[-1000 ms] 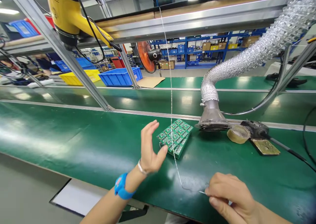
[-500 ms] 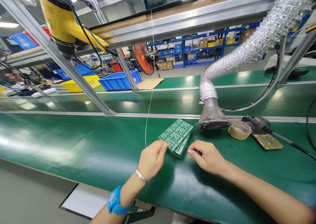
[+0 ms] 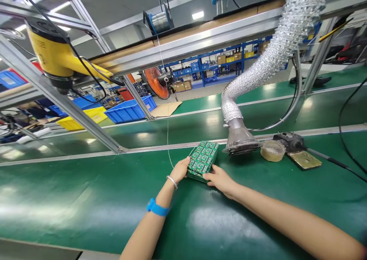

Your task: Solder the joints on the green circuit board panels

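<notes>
A stack of green circuit boards point(image 3: 204, 156), the top one dotted with small parts in a repeating pattern, is between my hands on the green bench. My left hand point(image 3: 180, 169) grips its left edge near the front corner, thumb on top and the other fingers mostly hidden. On the right front corner my right hand point(image 3: 218, 179) is closed round the edge of the same stack. A thin strand of solder wire point(image 3: 169, 156) hangs from a spool and runs down behind my left hand. My left wrist wears a blue strap point(image 3: 157, 208) and a silver bangle.
A fume duct hood point(image 3: 240, 139) stands right of the boards. Beyond it lie a tape roll point(image 3: 273, 151) and a soldering iron holder point(image 3: 290, 142) with a cabled iron. A yellow heat gun point(image 3: 51, 53) hangs upper left. Blue bin point(image 3: 129, 111) and yellow bin point(image 3: 83, 118) sit behind.
Both hands have closed on the board stack; the right hand was apart from it before. The boards, earlier fanned askew, now lie more evenly stacked. The camera view has shifted.
</notes>
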Demonstrator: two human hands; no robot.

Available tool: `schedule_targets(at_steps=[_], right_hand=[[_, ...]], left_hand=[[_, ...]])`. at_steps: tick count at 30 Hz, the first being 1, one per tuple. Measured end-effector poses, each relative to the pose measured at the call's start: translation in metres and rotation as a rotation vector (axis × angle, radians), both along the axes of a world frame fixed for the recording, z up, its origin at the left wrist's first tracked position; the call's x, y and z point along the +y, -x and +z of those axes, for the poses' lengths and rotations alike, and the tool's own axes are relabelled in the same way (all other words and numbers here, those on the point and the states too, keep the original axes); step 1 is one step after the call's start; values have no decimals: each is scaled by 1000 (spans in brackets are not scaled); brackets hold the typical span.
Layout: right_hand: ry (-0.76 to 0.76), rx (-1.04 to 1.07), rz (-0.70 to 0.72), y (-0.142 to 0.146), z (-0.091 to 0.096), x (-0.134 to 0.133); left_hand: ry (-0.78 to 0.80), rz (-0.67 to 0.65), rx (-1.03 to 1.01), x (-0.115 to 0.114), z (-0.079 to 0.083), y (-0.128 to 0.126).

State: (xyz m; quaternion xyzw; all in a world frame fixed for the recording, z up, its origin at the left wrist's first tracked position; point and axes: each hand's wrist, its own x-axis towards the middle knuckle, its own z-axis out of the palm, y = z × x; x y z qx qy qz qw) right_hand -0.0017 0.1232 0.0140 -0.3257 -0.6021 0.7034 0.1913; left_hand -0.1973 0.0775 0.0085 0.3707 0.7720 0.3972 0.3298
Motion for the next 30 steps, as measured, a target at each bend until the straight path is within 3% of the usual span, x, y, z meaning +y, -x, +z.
schedule_targets(at_steps=[6,9,12,18,22,24,25,28,30], right_hand=[[17,9,13,13,-8,10],[-18,-41,-8,9,-14,9],[-96,-98,-23,-5,-14,5],[-194,-141,6,-77,11,-9],[-231,-184,-39,-153,15,-2],[-209,-183,-189,-194,8,11],[-200,-175,-306,-213,3,20],[-238,-100,-830,-257,-14,54],[-298,-104,-954,-271,-21,80]], left_hand=[[-18,63,142,20,37,26],[-42,83,329,20,52,14],[-20,45,493,23,56,-11],[108,-43,753,25,65,-40],[142,-26,910,-18,91,-35],[104,-39,1071,-53,101,-31],[53,-120,1105,-71,102,-31],[-152,-502,1116,-105,90,-51],[-218,-710,1071,-103,72,-83]])
